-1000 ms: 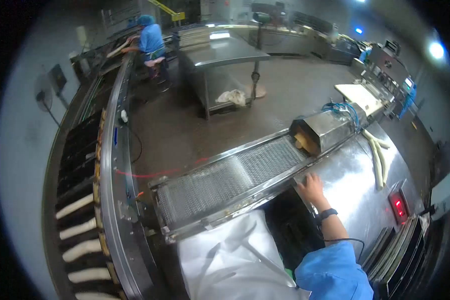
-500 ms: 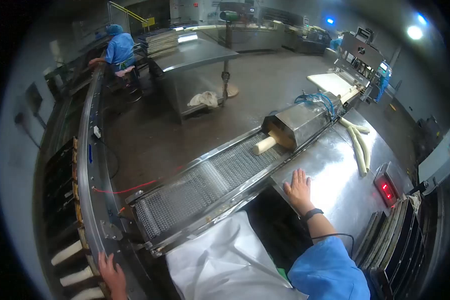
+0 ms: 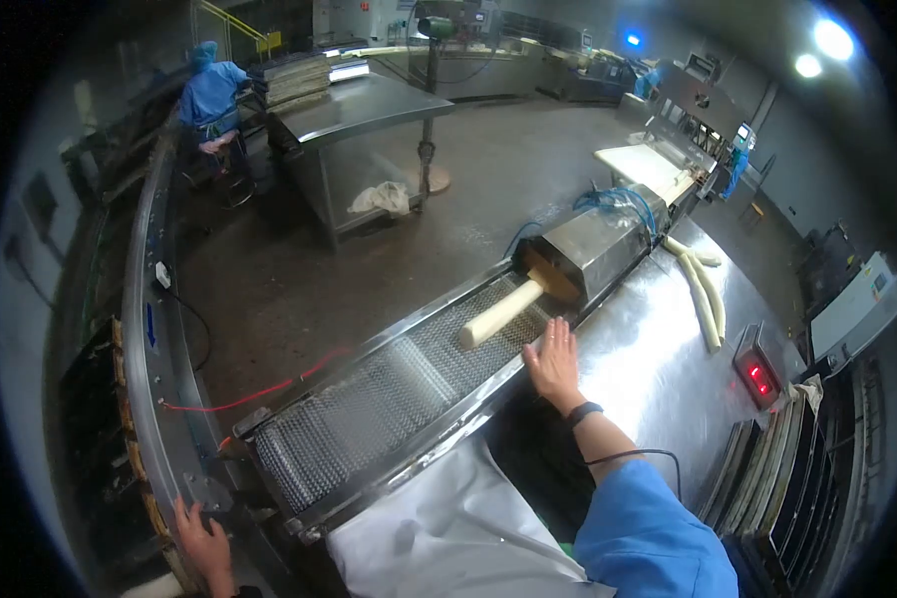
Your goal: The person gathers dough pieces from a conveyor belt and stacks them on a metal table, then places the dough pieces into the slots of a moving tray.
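Observation:
A pale dough roll (image 3: 503, 313) lies on the mesh conveyor belt (image 3: 369, 399), its far end at the opening of a metal housing (image 3: 598, 244). My right hand (image 3: 555, 361), a dark band at its wrist, is spread at the belt's near edge beside the metal table, just short of the roll and holding nothing. At the lower left, my left hand (image 3: 203, 543) rests with fingers apart on the curved metal rail (image 3: 148, 389) and is empty.
Long dough strips (image 3: 705, 296) and a scale with a red display (image 3: 757, 374) are on the metal table (image 3: 628, 379). Stacked trays (image 3: 767, 468) stand at right. A person in blue (image 3: 211, 100) is at far left. A red cord (image 3: 239, 402) crosses left of the belt.
More of the dough roll has come out of the housing, toward the lower left. My right hand has moved left from the table to the belt's edge. The view has shifted slightly.

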